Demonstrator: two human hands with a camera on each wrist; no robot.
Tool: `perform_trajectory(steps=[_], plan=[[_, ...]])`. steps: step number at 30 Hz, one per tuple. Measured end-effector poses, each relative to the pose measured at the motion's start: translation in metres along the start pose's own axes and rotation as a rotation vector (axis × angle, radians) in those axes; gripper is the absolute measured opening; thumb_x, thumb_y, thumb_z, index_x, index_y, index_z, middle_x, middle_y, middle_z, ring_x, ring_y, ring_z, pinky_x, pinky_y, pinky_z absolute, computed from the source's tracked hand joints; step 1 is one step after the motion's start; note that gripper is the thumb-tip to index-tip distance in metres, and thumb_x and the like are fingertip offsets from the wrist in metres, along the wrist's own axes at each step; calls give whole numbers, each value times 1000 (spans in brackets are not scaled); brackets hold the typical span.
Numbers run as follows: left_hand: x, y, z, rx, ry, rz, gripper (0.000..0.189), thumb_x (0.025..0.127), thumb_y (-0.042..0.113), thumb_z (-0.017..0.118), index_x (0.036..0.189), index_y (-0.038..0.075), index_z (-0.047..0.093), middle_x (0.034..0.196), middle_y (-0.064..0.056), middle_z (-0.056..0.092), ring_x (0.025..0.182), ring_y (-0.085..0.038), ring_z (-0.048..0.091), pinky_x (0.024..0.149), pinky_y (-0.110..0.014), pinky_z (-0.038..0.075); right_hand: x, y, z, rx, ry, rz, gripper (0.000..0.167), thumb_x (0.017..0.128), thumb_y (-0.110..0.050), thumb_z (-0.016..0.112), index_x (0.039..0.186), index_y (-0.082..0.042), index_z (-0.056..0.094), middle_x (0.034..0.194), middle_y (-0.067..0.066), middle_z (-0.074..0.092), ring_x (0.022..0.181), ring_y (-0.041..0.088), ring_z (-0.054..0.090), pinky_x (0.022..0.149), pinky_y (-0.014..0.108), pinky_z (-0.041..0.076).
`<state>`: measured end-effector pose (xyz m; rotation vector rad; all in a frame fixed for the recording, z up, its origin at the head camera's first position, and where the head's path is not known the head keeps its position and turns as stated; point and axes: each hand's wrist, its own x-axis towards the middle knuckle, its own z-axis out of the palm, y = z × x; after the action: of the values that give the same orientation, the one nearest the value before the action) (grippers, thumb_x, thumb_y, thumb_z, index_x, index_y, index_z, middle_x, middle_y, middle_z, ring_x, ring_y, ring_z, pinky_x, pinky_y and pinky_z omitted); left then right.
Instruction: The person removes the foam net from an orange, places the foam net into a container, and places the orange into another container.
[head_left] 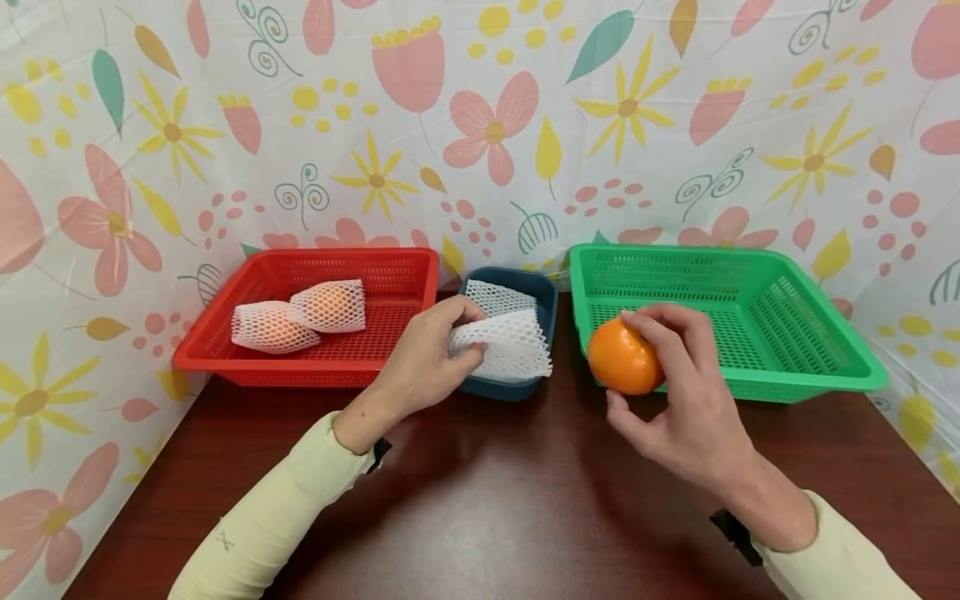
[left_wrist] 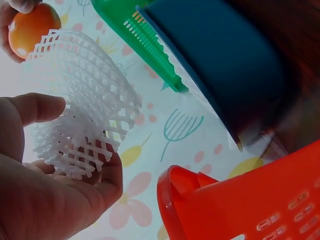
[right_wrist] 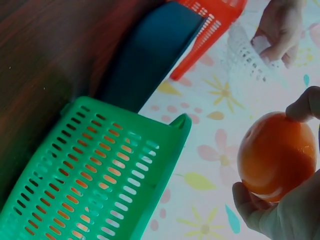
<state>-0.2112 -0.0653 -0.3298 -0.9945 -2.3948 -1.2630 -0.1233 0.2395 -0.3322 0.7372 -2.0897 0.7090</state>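
My left hand (head_left: 420, 358) pinches a white foam net sleeve (head_left: 510, 342) by one end, thumb against fingers. The sleeve hangs above the small blue basket (head_left: 502, 390), its free end toward the right; in the left wrist view the mesh sleeve (left_wrist: 85, 95) fans out from the fingers. My right hand (head_left: 690, 408) holds a bare orange (head_left: 624, 358) between thumb and fingers, over the near left corner of the green basket (head_left: 795, 390). In the right wrist view, the smooth orange (right_wrist: 277, 156) stands apart from the sleeve.
A red basket (head_left: 300, 367) on the left holds two fruits (head_left: 272, 325) in white foam nets. Another foam net (head_left: 498, 296) lies in the blue basket. The three baskets stand in a row on the dark wooden table (head_left: 480, 500), against a flower-patterned cloth (head_left: 487, 200).
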Motion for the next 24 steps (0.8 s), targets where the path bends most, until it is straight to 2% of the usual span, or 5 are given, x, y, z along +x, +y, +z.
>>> perform_trajectory(steps=[7,10,16,24], plan=[[4,-4,-2,16,21,-60,23,91,9,77,109,15,64,107,5,69,99,-12,62,90,-34,56,-1,11,-5,-8,-11,76,72,74,-19,74,142,0,62,139,32,47,121,36,52,89,11,41],[6,-4,-3,9,37,-77,23,91,9,77,110,15,64,107,4,69,99,-13,62,90,-35,57,-1,16,-8,-27,-29,130,72,74,-13,77,144,-5,63,140,29,46,122,31,51,90,10,41],[12,-5,-3,5,71,-89,23,91,10,78,109,15,65,107,3,70,99,-13,63,91,-36,57,2,23,-12,-34,-9,230,75,70,-1,82,143,-8,64,141,25,45,125,30,49,91,9,39],[20,-4,0,23,118,-144,25,89,10,79,111,13,66,111,0,69,101,-16,63,94,-40,57,7,34,-16,-66,17,352,75,72,-1,83,144,-10,63,138,24,43,120,29,49,87,13,37]])
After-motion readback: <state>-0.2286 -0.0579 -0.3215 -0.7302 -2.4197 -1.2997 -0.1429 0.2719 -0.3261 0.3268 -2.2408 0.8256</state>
